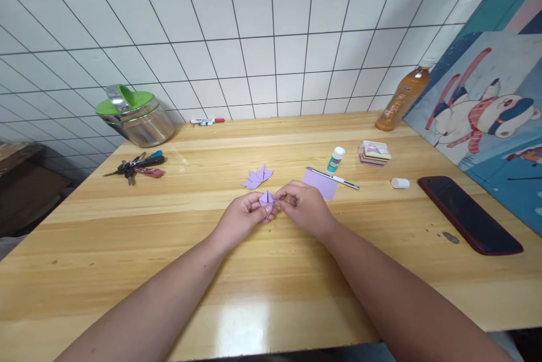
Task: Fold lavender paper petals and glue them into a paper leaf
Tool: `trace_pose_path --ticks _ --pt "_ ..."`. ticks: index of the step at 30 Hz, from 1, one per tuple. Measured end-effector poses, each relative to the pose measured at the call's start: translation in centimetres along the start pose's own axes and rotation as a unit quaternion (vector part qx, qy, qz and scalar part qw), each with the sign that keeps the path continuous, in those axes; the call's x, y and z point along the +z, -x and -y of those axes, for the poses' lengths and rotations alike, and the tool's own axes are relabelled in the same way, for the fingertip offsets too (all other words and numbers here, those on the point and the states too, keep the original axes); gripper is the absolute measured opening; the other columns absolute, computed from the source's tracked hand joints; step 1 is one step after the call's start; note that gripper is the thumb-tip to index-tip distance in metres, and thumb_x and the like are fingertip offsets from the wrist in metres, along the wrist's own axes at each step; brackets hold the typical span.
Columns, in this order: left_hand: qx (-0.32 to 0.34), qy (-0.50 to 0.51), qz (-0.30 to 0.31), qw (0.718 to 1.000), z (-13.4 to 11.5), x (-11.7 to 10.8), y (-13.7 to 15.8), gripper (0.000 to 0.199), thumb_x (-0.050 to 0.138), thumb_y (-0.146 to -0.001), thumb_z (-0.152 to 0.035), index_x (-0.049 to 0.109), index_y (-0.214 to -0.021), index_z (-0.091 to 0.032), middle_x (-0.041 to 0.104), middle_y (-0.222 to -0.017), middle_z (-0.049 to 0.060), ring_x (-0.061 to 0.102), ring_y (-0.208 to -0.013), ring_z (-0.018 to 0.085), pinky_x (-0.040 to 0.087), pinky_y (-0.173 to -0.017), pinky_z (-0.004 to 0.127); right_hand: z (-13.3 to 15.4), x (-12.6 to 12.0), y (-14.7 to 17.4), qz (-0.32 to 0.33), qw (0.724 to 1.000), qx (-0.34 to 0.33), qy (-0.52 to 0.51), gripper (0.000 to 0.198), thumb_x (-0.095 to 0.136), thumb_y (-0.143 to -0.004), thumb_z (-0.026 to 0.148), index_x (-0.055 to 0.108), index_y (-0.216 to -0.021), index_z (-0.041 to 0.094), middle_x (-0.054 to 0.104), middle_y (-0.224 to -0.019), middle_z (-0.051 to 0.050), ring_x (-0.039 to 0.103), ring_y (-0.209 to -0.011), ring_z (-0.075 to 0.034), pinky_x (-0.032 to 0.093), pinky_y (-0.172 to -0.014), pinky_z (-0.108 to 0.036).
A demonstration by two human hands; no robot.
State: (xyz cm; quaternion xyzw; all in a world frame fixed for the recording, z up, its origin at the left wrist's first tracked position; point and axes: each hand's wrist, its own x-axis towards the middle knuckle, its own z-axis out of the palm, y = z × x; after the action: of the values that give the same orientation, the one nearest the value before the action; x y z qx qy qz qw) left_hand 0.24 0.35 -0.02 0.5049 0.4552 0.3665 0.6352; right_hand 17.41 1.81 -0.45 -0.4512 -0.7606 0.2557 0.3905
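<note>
Between my hands, over the middle of the table, is a small folded piece of purple paper (266, 199) with pointed flaps. My left hand (242, 216) pinches it from the left and below. The fingertips of my right hand (305, 207) are closed on its right edge. Just beyond lies a second purple folded paper shape (257, 177), fanned into several points. To the right of my right hand, a flat purple paper sheet (319, 182) lies under a slim pen-like tool (332, 177). A glue stick (336, 160) stands by the sheet.
On the right are a stack of coloured paper (374, 153), a white cap (400, 183), a phone (469, 214) and a tea bottle (403, 99). On the left are keys (134, 168), a green-lidded metal pot (141, 116) and a marker (206, 121) by the tiled wall.
</note>
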Motion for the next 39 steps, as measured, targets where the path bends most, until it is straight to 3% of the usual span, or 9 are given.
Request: trace_pose_path --ticks 9,14,17,21,27,31,35,39 --pt "0.009 -0.015 0.015 1.0 0.4 -0.2 0.0 0.026 0.069 -0.069 -0.029 0.061 -0.088 -0.014 0.067 -0.078 0.004 0.059 -0.07 0.012 0.044 -0.068 0.024 -0.5 0.5 -0.2 0.029 0.996 0.053 -0.07 0.007 0.064 -0.071 0.016 0.066 -0.076 0.02 0.063 -0.075 0.001 0.055 -0.063 -0.01 0.043 -0.061 -0.022" --pt "0.02 -0.041 0.021 0.999 0.7 -0.2 -0.1 0.022 0.067 -0.072 -0.03 0.06 -0.085 -0.015 0.064 -0.073 0.001 0.059 -0.069 0.012 0.044 -0.066 0.024 -0.6 0.9 0.0 0.048 0.985 0.116 -0.121 0.005 0.063 -0.072 0.022 0.062 -0.075 0.019 0.063 -0.068 0.002 0.056 -0.058 -0.01 0.044 -0.056 -0.022" --pt "0.021 -0.052 0.015 0.998 0.9 -0.2 -0.1 0.021 0.065 -0.073 -0.031 0.059 -0.085 -0.015 0.063 -0.071 0.001 0.059 -0.068 0.013 0.045 -0.066 0.025 -0.3 1.1 0.1 0.057 0.972 0.156 -0.164 0.01 0.062 -0.071 0.024 0.059 -0.079 0.019 0.062 -0.066 0.003 0.056 -0.054 -0.009 0.044 -0.051 -0.021" --pt "0.016 -0.06 0.005 0.998 0.9 -0.1 -0.1 0.023 0.065 -0.072 -0.032 0.061 -0.088 -0.015 0.064 -0.071 0.002 0.06 -0.069 0.013 0.046 -0.066 0.025 0.1 1.0 0.0 0.044 0.956 0.185 -0.223 0.031 0.066 -0.067 0.024 0.059 -0.097 0.019 0.063 -0.081 0.0 0.057 -0.056 -0.009 0.046 -0.048 -0.021" --pt "0.029 -0.065 -0.02 0.997 0.8 0.1 0.0 0.024 0.068 -0.07 -0.034 0.062 -0.086 -0.016 0.067 -0.074 0.003 0.061 -0.067 0.014 0.048 -0.065 0.026 0.3 0.9 -0.2 0.058 0.931 0.234 -0.274 0.015 0.067 -0.067 0.027 0.061 -0.073 0.015 0.066 -0.063 -0.002 0.062 -0.06 -0.013 0.048 -0.052 -0.022" --pt "0.032 -0.079 -0.02 0.996 0.8 0.2 0.1 0.027 0.064 -0.074 -0.039 0.063 -0.086 -0.015 0.068 -0.077 0.005 0.061 -0.069 0.014 0.048 -0.064 0.025 0.1 0.9 -0.2 0.058 0.934 0.226 -0.272 0.017 0.066 -0.068 0.03 0.061 -0.075 0.015 0.064 -0.064 -0.001 0.059 -0.057 -0.011 0.046 -0.051 -0.021" --pt "0.03 -0.084 -0.042 0.995 0.8 0.0 0.0 0.03 0.064 -0.074 -0.042 0.063 -0.086 -0.014 0.068 -0.075 0.005 0.061 -0.066 0.013 0.048 -0.064 0.026 0.2 1.0 -0.1 -0.015 0.962 0.184 -0.201 0.028 0.068 -0.066 0.029 0.061 -0.091 0.018 0.061 -0.084 -0.001 0.048 -0.051 -0.006 0.042 -0.048 -0.02" --pt "0.035 -0.088 -0.045 0.995 0.7 0.1 0.0 0.031 0.065 -0.072 -0.043 0.063 -0.085 -0.014 0.068 -0.076 0.006 0.062 -0.068 0.015 0.049 -0.065 0.027 0.4 1.1 0.0 -0.051 0.983 0.125 -0.124 0.014 0.068 -0.066 0.025 0.064 -0.077 0.019 0.059 -0.078 0.001 0.045 -0.053 -0.007 0.041 -0.051 -0.021"
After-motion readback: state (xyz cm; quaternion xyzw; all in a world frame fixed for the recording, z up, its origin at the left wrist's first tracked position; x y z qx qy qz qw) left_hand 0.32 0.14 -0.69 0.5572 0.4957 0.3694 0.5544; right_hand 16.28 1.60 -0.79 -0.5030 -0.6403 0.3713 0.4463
